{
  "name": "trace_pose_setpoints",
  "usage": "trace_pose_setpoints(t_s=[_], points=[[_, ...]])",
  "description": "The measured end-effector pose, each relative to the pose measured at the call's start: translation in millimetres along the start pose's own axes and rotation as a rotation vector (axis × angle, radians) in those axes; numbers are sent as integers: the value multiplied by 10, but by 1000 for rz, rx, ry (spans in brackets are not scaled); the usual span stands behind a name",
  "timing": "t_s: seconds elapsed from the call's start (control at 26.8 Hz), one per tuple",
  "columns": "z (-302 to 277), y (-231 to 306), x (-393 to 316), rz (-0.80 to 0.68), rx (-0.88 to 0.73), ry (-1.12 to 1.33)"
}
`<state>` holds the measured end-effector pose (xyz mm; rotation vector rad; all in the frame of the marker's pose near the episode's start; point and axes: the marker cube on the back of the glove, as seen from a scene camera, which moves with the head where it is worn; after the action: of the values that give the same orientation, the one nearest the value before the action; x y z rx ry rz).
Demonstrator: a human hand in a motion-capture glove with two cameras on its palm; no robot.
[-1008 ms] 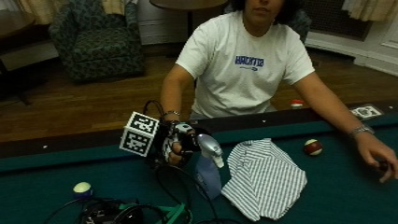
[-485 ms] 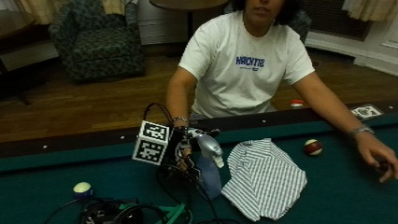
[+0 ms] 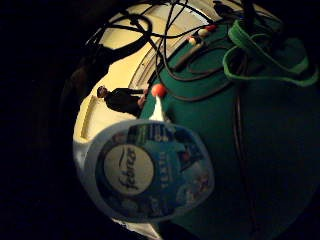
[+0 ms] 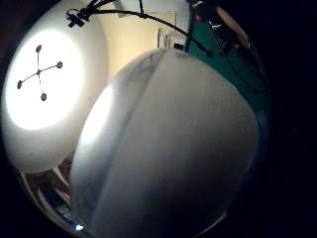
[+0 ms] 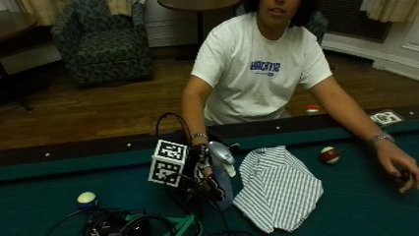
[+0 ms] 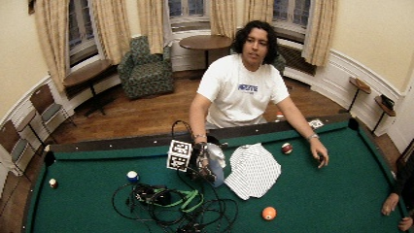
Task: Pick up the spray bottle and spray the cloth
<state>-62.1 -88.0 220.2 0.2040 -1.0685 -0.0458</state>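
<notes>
Green felt pool table [image 5: 52, 182] in a room with curtained windows and an armchair [image 5: 104, 42] behind, and it's serving as the desk here. The gloved right hand [image 5: 206, 179] has its fingers wrapped round the spray bottle [image 5: 221, 169], which stands upright, with its base at or just off the felt (can't really tell which). Its white trigger head [image 5: 221, 152] sits at the top, and the little finger side palm view shows the bottle's blue label [image 3: 150, 172] right up against the palm. The striped cloth [image 5: 278, 189] lies flat on the felt just beside the bottle, on the side away from the tangle of cables [image 6: 175, 208]. So I'd say the grab is pretty much done, and what's left is pointing the nozzle at the cloth and squeezing the trigger. I can't make out any mist or a wet patch, so it looks not yet sprayed. Room-wise it's fine: the near rail [image 5: 98, 147] runs behind the bottle, a red and white ball [image 5: 329, 155] sits beyond the cloth near the person's bare hand [image 5: 399, 164], and a white and blue ball [image 5: 86, 198] lies well off on the other side. There's open felt past the cloth, so nothing gets in the way of the short turn to spray.
</notes>
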Motion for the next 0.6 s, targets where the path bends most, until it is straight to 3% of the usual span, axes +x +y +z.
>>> trace_pose_setpoints(t_s=[0.6], points=[[107,-226,66,83,-95,-20]])
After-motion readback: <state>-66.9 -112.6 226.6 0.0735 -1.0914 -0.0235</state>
